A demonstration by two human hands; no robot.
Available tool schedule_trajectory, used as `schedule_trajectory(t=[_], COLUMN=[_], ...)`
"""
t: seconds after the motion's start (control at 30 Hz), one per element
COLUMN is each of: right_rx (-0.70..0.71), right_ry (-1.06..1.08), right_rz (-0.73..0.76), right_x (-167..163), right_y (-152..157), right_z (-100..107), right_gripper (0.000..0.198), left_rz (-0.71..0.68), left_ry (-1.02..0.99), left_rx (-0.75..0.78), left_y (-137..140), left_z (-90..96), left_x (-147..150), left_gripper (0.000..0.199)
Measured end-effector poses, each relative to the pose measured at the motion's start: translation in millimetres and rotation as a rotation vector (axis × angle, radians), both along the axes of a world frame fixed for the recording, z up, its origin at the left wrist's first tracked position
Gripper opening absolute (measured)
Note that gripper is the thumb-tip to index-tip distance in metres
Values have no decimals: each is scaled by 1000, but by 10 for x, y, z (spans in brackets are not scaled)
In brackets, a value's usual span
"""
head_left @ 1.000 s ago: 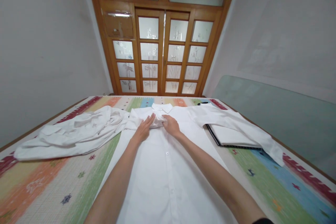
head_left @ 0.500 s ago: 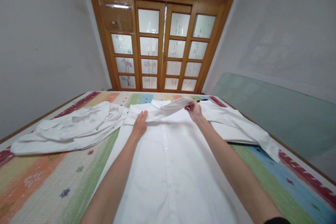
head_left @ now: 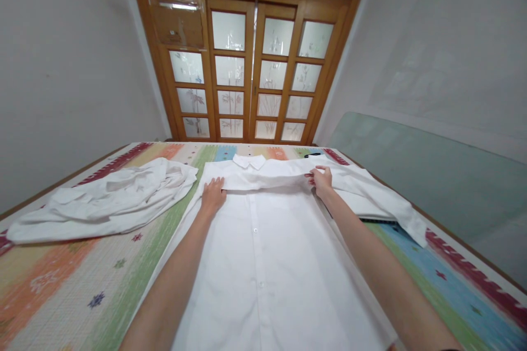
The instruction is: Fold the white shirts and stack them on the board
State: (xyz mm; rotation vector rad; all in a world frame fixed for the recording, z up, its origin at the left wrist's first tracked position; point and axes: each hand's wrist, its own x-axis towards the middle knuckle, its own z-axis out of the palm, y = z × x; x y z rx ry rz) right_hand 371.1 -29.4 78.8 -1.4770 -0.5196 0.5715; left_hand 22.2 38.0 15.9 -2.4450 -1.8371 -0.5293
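A white button-up shirt (head_left: 230, 263) lies front side up, its collar (head_left: 249, 161) at the far end. One sleeve (head_left: 263, 180) is laid across the chest in a band. On the left end of that band rests my left hand (head_left: 213, 193), fingers stretched out flat and pressing the cloth. My right hand (head_left: 321, 180) pinches the band's lower edge near the right shoulder. Past it, white cloth like another sleeve (head_left: 370, 192) stretches to the right.
A rumpled white garment (head_left: 111, 197) lies at left on the striped, patterned cover (head_left: 111, 279). A small black object (head_left: 312, 155) sits beyond the right shoulder. Wooden glass-paned doors (head_left: 250, 71) stand behind, and a pale green panel (head_left: 432, 170) leans on the right wall.
The raised sleeve has come down flat across the chest. My right hand moved right and lower with its edge, and my left hand slid slightly left. The collar shows more fully.
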Motion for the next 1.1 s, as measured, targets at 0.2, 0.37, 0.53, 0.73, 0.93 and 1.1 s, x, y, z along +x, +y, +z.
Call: schedule_trajectory(t=[0.2, 0.37, 0.53, 0.73, 0.93, 1.1], right_rx=[-49, -213, -247, -206, -222, -483], right_ry=[-349, -994, -1086, -795, -534, -564], right_rz=[151, 111, 302, 318, 92, 239], right_x=[130, 284, 372, 405, 461, 447], right_y=[6, 90, 175, 249, 323, 315], right_z=[170, 326, 334, 241, 192, 12], right_gripper=[9, 17, 14, 6, 13, 27], left_rz=[87, 159, 209, 201, 26, -262], left_ry=[-68, -178, -195, -174, -45, -60], left_rx=[-13, 27, 14, 10, -63, -174], left_y=[18, -11, -33, -24, 126, 393], left_z=[-4, 45, 104, 49, -17, 153], left_x=[-22, -88, -103, -91, -165, -310], left_gripper=[61, 55, 47, 53, 49, 36])
